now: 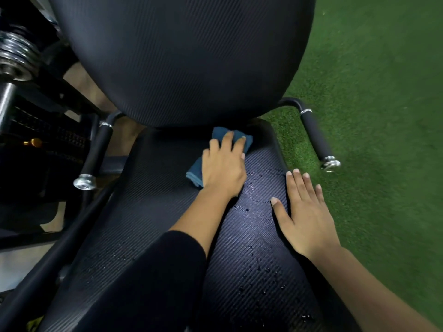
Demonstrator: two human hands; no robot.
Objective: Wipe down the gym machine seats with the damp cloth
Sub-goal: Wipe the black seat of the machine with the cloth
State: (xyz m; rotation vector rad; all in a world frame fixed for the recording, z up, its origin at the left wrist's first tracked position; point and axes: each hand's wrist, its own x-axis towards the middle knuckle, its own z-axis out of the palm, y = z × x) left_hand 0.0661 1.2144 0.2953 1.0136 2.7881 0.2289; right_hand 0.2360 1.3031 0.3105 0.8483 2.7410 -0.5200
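Setting: Green artificial turf floor is seen to the right of the machine, and chrome weight plates to the left.
Seat: The black ribbed vinyl seat pad is beaded with water droplets on its near and right parts.
Cloth: The folded dark-blue cloth is pressed onto the back of the seat, just below the rounded black backrest pad.
Progress: Wiping is judged under way; droplets are left to be cleared nearer the camera.
Left hand: Laid flat on the cloth, fingers nearly straight and slightly spread.
Right hand: Rested palm-down on the seat's right edge, fingers straight and close, thumb apart; nothing is held.
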